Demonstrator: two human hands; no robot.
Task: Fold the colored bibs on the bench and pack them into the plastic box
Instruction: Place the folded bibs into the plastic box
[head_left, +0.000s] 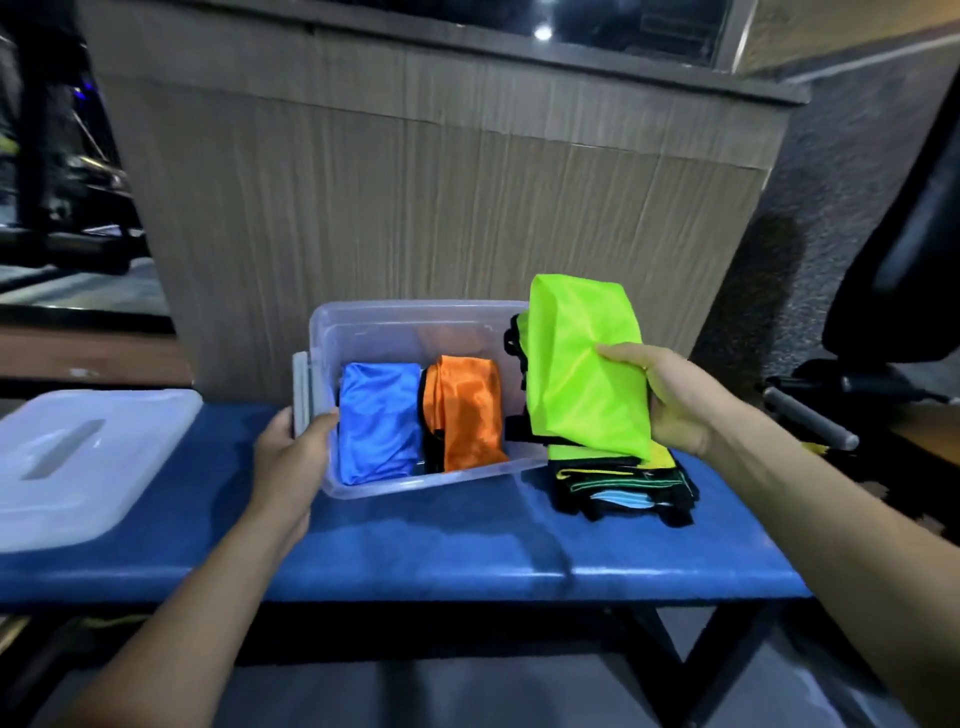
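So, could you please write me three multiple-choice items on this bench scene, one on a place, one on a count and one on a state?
1. Where does the white lid lie?
A. on the box
B. on the bench, left of the box
C. on the floor

2. How many folded bibs lie in the plastic box?
A. two
B. four
C. none

3. What does the right hand hold?
A. nothing
B. the lid
C. the lime green bib

Key:
1 B: it rests on the blue bench beside the open box.
2 A: one blue bib, one orange bib.
3 C: thumb and fingers pinch it.
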